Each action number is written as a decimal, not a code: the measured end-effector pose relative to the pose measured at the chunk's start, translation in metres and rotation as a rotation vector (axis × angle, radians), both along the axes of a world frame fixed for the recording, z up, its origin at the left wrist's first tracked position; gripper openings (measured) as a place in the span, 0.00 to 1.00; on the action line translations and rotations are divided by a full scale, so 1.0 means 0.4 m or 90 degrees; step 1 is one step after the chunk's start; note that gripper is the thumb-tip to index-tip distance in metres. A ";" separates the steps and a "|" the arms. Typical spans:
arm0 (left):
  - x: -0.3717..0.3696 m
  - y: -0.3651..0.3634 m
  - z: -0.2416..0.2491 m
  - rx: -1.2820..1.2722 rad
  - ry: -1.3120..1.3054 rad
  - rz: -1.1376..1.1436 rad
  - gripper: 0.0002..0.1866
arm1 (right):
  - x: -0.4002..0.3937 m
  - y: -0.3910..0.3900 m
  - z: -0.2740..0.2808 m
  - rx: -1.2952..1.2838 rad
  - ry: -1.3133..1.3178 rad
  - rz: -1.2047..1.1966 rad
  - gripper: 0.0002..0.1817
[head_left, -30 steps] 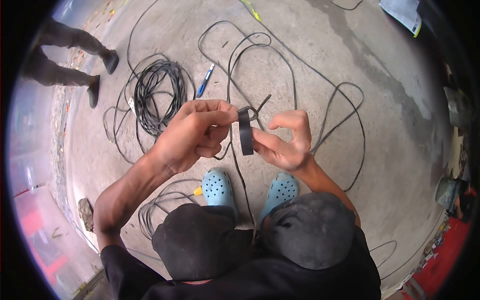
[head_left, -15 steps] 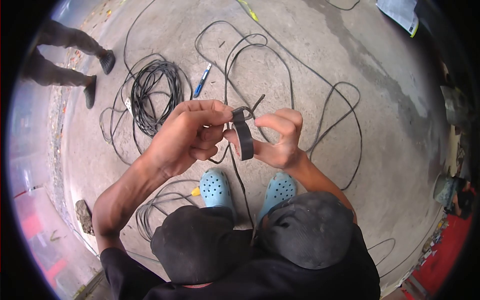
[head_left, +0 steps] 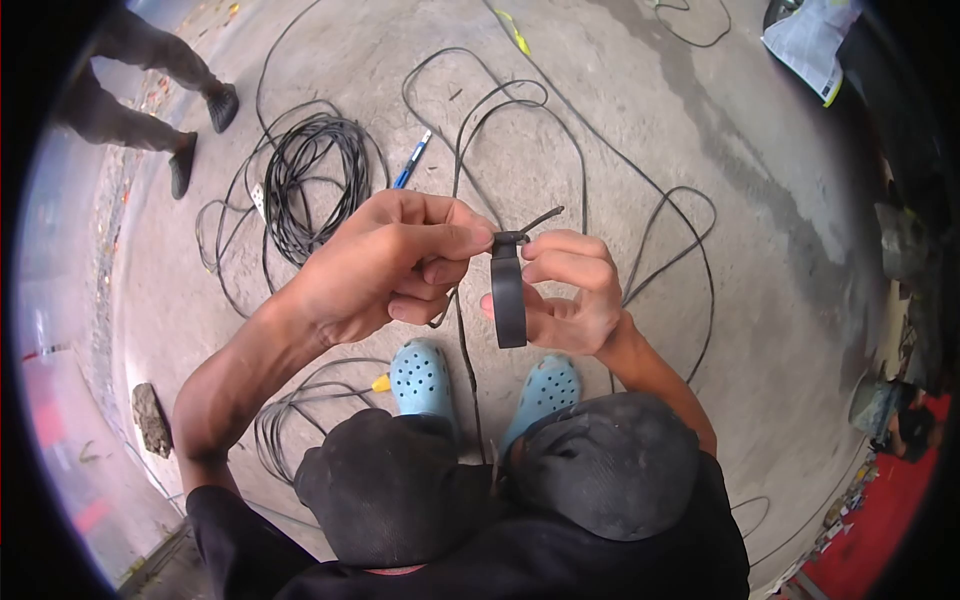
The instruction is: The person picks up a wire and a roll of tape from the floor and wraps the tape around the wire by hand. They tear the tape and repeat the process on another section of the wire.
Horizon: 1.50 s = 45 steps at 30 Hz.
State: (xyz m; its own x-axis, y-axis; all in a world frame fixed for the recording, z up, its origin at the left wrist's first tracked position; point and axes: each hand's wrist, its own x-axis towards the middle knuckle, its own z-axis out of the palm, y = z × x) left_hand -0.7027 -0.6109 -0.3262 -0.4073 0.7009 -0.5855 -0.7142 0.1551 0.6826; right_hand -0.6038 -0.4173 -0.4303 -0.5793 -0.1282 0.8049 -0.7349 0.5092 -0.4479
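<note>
Bare concrete floor (head_left: pixel 700 120), loose cable coil (head_left: pixel 310 175) beyond our hands. Left hand (head_left: pixel 385 265) pinches the cable end (head_left: pixel 525 225); right hand (head_left: pixel 565 295) grips the tape roll (head_left: pixel 508 295) just right of it. Wrapping looks barely begun, most turns left.

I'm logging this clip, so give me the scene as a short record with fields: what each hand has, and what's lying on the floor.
left hand: pinches the black wire at the top of the tape roll
right hand: holds the roll of black tape, edge-on to the camera
wire end: sticks out past the fingers
floor: coiled cable, blue pen, loose wire loops
feet: blue clogs
other person: legs, upper left
</note>
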 end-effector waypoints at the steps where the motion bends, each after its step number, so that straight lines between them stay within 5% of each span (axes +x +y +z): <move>1: 0.001 0.000 -0.001 -0.002 0.007 -0.003 0.07 | 0.000 0.000 0.006 -0.004 0.012 -0.015 0.21; 21: 0.014 -0.026 -0.001 0.024 0.067 -0.036 0.07 | -0.033 0.011 0.113 0.129 0.032 -0.061 0.18; 31: 0.057 -0.027 -0.014 -0.087 0.881 -0.074 0.04 | -0.043 0.008 0.155 -0.067 -0.209 0.004 0.15; 43: 0.060 -0.047 -0.079 -0.036 1.294 -0.113 0.13 | -0.054 0.032 0.166 -0.258 -0.609 0.169 0.10; 45: 0.057 -0.055 -0.100 -0.006 1.369 -0.110 0.21 | -0.061 0.032 0.162 -0.338 -0.711 0.218 0.10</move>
State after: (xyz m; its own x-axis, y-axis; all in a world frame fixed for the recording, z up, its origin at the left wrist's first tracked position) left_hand -0.6799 -0.6331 -0.3661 -0.2187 0.7944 0.5667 0.9716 0.1234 0.2019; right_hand -0.6283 -0.4045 -0.3653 -0.9713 -0.2174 -0.0965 0.1120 -0.0604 -0.9919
